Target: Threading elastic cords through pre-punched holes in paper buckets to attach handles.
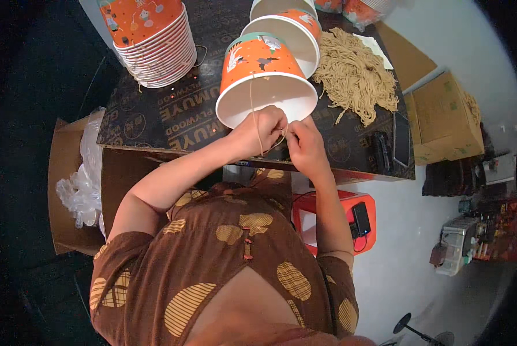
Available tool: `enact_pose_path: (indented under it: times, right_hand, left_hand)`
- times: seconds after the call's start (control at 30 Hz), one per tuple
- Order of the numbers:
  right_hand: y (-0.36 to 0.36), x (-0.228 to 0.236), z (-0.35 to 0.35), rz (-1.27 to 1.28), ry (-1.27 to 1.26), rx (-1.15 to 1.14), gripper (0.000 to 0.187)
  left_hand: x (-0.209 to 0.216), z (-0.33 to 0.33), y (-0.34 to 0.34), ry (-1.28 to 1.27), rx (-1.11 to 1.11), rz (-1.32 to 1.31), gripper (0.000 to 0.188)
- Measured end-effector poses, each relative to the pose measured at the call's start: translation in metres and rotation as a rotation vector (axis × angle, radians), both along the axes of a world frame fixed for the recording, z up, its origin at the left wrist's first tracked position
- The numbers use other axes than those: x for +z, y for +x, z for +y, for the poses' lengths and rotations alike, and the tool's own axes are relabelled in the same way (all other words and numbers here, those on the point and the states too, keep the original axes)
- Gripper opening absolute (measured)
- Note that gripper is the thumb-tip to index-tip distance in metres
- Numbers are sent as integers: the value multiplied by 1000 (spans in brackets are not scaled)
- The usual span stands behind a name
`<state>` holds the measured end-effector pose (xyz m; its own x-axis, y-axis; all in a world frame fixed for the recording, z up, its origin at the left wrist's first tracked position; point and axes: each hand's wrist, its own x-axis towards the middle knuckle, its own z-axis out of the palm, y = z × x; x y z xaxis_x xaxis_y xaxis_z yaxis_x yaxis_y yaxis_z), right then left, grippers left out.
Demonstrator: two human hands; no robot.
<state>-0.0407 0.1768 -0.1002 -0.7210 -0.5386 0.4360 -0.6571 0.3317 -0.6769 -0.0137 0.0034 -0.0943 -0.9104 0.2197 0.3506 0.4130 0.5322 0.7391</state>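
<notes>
An orange paper bucket with white and dark figures lies tipped on the table, its white mouth facing me. A thin tan cord comes from a spot near the bucket's rim and runs down to my hands. Close together at the lower edge of the mouth, my left hand and my right hand both have their fingers pinched on the cord, which loops below them. The cord's tip between the fingers is too small to make out. Behind this bucket lie more tipped buckets.
A tall stack of orange buckets stands at the left on the dark plywood table. Right of the buckets lies a heap of tan cords, with a phone near the corner. Cardboard boxes flank the table; below is a red stool.
</notes>
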Motion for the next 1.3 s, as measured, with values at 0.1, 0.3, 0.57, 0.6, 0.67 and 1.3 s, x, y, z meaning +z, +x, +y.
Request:
enact_pose_path:
  times: [0.1, 0.3, 0.57, 0.6, 0.67, 1.3]
  right_hand:
    - [2, 2, 0, -21, 6, -41, 3]
    - [8, 8, 0, -23, -44, -146, 4]
    - [26, 16, -24, -504, -217, -350, 12]
    - [23, 8, -22, -453, -219, -336, 11]
    - [19, -4, -19, -403, -219, -320, 11]
    - [31, 0, -31, -137, -101, -382, 16]
  left_hand:
    - [-1, 3, 0, -36, -8, 68, 8]
    - [-3, 2, -1, -126, -1, 74, 8]
    - [-5, -2, -2, -24, -15, 42, 8]
    - [-5, -3, -2, 21, -12, -8, 8]
    - [-2, -6, -2, 103, 10, -98, 7]
    - [1, -6, 0, 462, 47, -413, 10]
